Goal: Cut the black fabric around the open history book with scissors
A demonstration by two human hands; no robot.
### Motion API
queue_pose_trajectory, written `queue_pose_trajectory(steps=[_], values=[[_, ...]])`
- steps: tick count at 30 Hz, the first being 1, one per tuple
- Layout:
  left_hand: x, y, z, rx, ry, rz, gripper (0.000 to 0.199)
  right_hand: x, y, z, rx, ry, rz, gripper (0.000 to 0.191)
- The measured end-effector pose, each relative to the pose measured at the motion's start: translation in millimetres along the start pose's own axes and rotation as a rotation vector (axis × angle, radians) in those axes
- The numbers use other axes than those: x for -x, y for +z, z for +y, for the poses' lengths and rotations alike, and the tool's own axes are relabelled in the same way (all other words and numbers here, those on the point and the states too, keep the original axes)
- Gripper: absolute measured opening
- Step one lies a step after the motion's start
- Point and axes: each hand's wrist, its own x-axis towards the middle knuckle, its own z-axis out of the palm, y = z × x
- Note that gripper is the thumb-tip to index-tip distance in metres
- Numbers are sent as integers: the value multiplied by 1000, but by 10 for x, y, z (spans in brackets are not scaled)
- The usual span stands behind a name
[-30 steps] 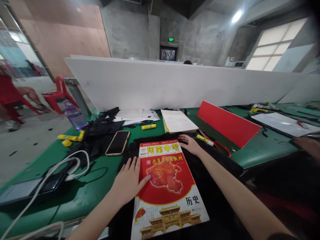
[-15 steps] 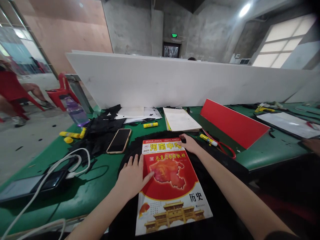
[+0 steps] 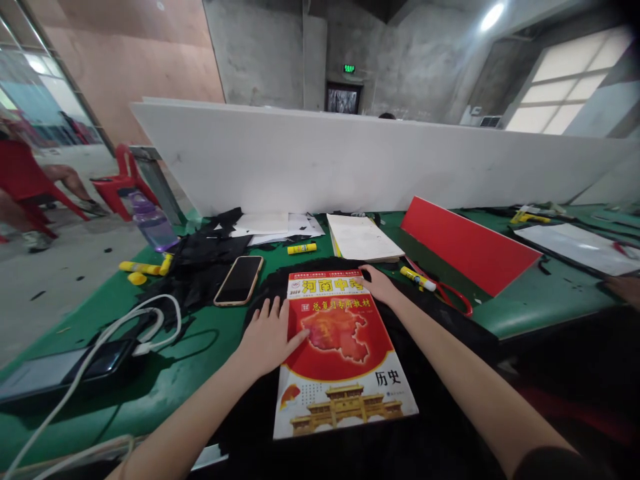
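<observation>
A book with a red and white cover (image 3: 345,360) lies face up on black cloth (image 3: 270,270) at the table's near edge. My left hand (image 3: 267,333) rests at the book's left side, fingers spread, the thumb reaching over the cover. At the upper right corner of the book is my right hand (image 3: 377,283), its fingers bent around the edge; the fingertips are partly hidden. A phone in a light case (image 3: 240,281) lies to the left of the book, and a yellow glue stick (image 3: 301,249) lies beyond it.
Left on the green table (image 3: 165,393) are a charging device (image 3: 75,367), white cable, black scraps and a purple bottle (image 3: 153,223). White papers (image 3: 363,238), red-handled scissors (image 3: 455,300) and a folded red board (image 3: 467,247) lie right. A white panel (image 3: 350,160) stands behind; a person sits far left.
The book's lower edge has shifted away from me, and its top edge sits slightly farther up. Both hands have moved slightly with it.
</observation>
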Motion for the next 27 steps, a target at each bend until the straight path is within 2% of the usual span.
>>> queue_pose_trajectory(steps=[5,11,14,19,21,24,27], values=[[-209,41,-56,33,1,-6,87,-118,28,-15,74,53,70,45],[-412,70,-74,57,-18,-21,88,-170,27,-43,160,58,104,33],[-418,97,-81,64,-20,-1,87,-16,-37,-64,191,14,114,35],[-403,149,-98,89,-21,21,87,387,-308,-112,267,-5,278,34],[-402,150,-98,114,-35,27,89,487,-420,-148,367,8,316,38],[-396,122,-90,158,-58,25,96,498,-505,-217,595,82,236,45],[-385,76,-66,181,-58,4,101,382,-498,-271,672,150,151,30]])
